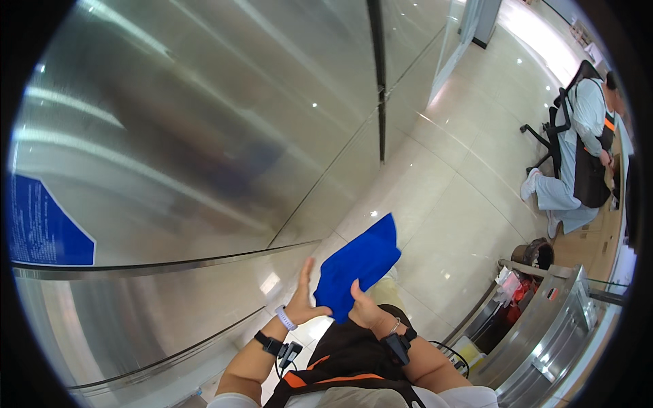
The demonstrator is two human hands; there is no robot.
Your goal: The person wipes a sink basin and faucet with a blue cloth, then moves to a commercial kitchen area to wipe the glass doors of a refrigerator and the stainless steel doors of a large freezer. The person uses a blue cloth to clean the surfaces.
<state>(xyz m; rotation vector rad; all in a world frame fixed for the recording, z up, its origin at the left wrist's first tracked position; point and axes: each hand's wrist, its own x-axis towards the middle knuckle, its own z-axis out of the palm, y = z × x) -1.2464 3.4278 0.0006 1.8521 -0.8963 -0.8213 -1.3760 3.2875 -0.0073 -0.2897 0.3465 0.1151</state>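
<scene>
A folded blue cloth (357, 262) is in front of my body, slanting up to the right. My right hand (363, 306) grips its lower right edge, with the thumb on top and the other fingers hidden. At the cloth's lower left corner is my left hand (306, 298), its fingers raised and spread and its thumb reaching towards the corner; whether the thumb presses on the cloth cannot be told. Below the cloth hangs the dark apron (339, 347) with orange trim that I wear.
A large stainless steel panel (204, 127) stands at the left. On the right are a steel cabinet (543, 326) with plastic bags inside and a dark bin (520, 253). Farther off, a person (589, 117) sits on an office chair at a wooden desk (592, 239).
</scene>
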